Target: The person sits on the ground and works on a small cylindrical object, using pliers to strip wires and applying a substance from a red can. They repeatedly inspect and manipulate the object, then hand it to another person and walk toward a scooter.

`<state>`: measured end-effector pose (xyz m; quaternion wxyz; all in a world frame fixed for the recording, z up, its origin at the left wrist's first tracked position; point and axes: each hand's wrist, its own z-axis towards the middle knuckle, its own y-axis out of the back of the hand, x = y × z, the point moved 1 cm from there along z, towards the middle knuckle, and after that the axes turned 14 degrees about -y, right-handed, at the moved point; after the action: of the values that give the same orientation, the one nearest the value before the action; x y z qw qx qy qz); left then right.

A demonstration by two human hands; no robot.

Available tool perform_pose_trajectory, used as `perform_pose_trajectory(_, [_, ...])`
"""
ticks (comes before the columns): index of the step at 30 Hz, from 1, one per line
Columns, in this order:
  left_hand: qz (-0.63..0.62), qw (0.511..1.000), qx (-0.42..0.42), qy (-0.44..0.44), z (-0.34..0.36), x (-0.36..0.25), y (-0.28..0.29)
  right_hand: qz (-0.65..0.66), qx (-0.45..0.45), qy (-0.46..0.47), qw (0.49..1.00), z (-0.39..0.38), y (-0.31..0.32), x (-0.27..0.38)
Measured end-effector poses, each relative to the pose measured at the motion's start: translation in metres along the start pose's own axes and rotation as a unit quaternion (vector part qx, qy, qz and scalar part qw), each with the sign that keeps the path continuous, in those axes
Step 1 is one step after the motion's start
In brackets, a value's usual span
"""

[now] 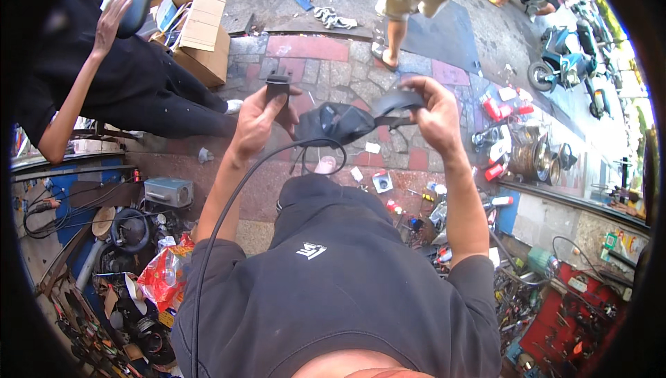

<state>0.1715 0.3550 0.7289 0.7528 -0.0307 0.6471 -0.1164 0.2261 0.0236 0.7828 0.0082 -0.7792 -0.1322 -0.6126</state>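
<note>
In front of my chest, my left hand (257, 124) is closed around a black rectangular piece (278, 86) that sticks up past the thumb. My right hand (438, 115) pinches the end of a curved black band (397, 103), slightly blurred. Between the hands hangs a dark, creased, pouch-like body (336, 122), which seems joined to the band by a strap; its exact kind is unclear. A black cable (232, 201) rises along my left side and loops below this body.
At the left, another person's hand (107, 24) is at a dark rounded object (135, 13), near a cardboard box (201, 38). Someone walks ahead (399, 27). Scooters (565, 59) stand at the right. A grey metal box (168, 192), a red tool-strewn surface (555, 315) and scattered parts lie around me.
</note>
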Motion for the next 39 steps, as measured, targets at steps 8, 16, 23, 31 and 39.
perform_pose_trajectory(8, [-0.042, 0.994, 0.104, -0.015, 0.057, -0.007, -0.012, -0.23, -0.033, 0.045, 0.972, 0.037, -0.006, 0.036])
perform_pose_trajectory(16, [-0.12, 0.979, 0.164, 0.028, 0.08, -0.008, -0.018, -0.21, 0.095, 0.011, 0.973, 0.049, -0.031, 0.062])
perform_pose_trajectory(23, [-0.203, 0.969, 0.116, 0.085, 0.082, -0.009, -0.015, -0.092, 0.032, -0.026, 0.995, 0.067, -0.065, 0.037])
perform_pose_trajectory(31, [-0.227, 0.955, 0.16, 0.107, 0.081, -0.022, 0.002, -0.057, 0.067, -0.008, 0.996, 0.087, -0.092, 0.033])
perform_pose_trajectory(39, [-0.282, 0.942, 0.141, 0.112, 0.093, -0.003, 0.01, -0.111, 0.109, 0.01, 0.988, 0.109, -0.119, 0.046])
